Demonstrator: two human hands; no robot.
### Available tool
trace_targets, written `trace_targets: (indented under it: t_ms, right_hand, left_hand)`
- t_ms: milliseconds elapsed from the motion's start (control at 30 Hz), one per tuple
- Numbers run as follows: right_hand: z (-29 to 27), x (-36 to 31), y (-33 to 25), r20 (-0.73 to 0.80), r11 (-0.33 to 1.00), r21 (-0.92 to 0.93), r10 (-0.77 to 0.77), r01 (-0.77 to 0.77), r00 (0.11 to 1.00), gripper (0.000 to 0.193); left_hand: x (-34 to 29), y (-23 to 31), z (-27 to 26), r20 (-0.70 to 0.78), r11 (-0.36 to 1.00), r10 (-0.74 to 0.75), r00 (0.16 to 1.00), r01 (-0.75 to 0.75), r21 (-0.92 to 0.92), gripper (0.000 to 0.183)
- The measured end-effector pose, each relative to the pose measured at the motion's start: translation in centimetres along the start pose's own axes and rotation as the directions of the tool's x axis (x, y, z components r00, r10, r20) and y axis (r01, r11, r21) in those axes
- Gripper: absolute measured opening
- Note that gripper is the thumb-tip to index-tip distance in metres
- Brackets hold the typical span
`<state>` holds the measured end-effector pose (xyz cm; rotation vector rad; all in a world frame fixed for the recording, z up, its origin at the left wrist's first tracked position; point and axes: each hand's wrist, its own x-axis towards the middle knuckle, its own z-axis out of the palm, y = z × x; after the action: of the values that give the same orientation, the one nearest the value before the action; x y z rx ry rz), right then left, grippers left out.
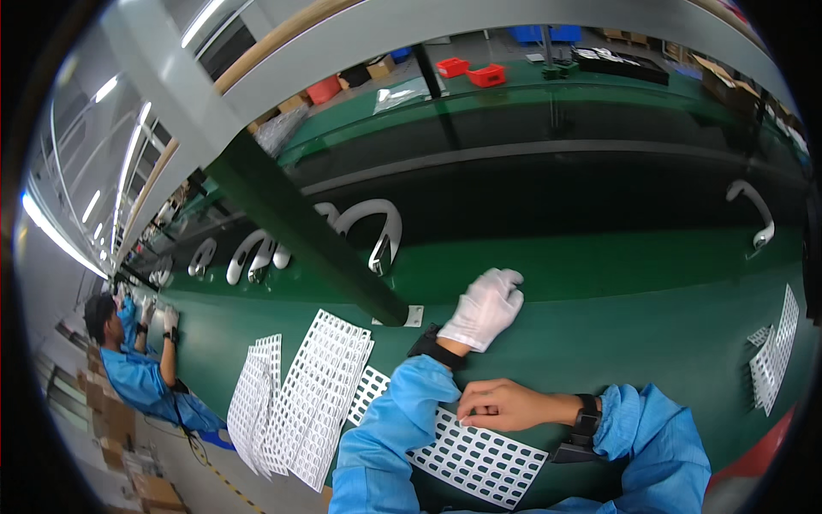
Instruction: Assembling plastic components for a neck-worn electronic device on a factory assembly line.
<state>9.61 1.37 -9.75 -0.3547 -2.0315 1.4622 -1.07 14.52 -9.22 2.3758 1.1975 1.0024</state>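
Blue sleeves (pixel 385 441) nearest, in from the near edge. Green bench (pixel 616 343) runs left to right, dark strip (pixel 548 201) beyond. Green post (pixel 300 218) stands far-left of the hands; co-worker (pixel 137 368) at far left.

Slotted sheet (pixel 484 467) lies near, on the bench, partly under the right hand. Stacked sheets (pixel 321 394) to its left, bent sheets (pixel 777 347) well right.

Right hand (pixel 514 404): bare, fingers half curled at the sheet's far edge; can't tell if it grips anything. Left hand (pixel 488 308): gloved, back up, fingers loosely bent, farther out; can't tell if it holds anything.

To do it well, I'd keep the slotted sheet flat, work its edge with bare fingertips, pull low and slow so it doesn't crease, and keep the left sleeve off the stack.

Counts: 1 post, 1 co-worker clearly, 2 hands, 1 slotted sheet under the right hand, 2 overlapping piles left (layers uncountable), 2 red bins (pixel 487 76) far. White handles (pixel 395 227): 1 far right, 1 just right of the post, several overlapping left of it, no firm number.
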Motion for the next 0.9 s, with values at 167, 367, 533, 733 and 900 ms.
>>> trace_targets:
  t_ms: [167,367,533,733,900]
  right_hand:
    - [0.1,-0.1,0.5,-0.116,1.000,0.008,-0.026,0.027,0.993,0.015]
    - [-0.1,-0.4,0.6,-0.156,1.000,0.007,-0.010,0.011,0.988,0.015]
    - [0.8,0.1,1.5,-0.251,0.991,-0.015,-0.129,0.130,0.959,0.013]
    - [0.1,0.1,0.8,-0.228,0.998,0.030,-0.041,0.049,0.973,0.013]
    - [0.0,0.0,0.7,-0.253,0.991,0.013,-0.124,0.131,0.959,0.013]
  left_hand:
    - [6.5,-3.5,-4.1,-0.083,0.513,-0.248,0.965,0.204,0.834,0.019]
    - [8.9,-13.6,-7.7,-0.122,0.492,-0.491,0.863,0.390,0.779,0.018]
    - [7.1,-23.0,-7.3,-0.100,0.789,-0.579,0.809,0.587,0.182,0.065]
    - [12.9,-15.7,-7.0,0.399,0.798,-0.539,0.742,0.601,-0.038,0.045]
    - [9.4,-2.0,-1.1,-0.013,0.833,0.040,0.999,-0.026,0.552,0.025]
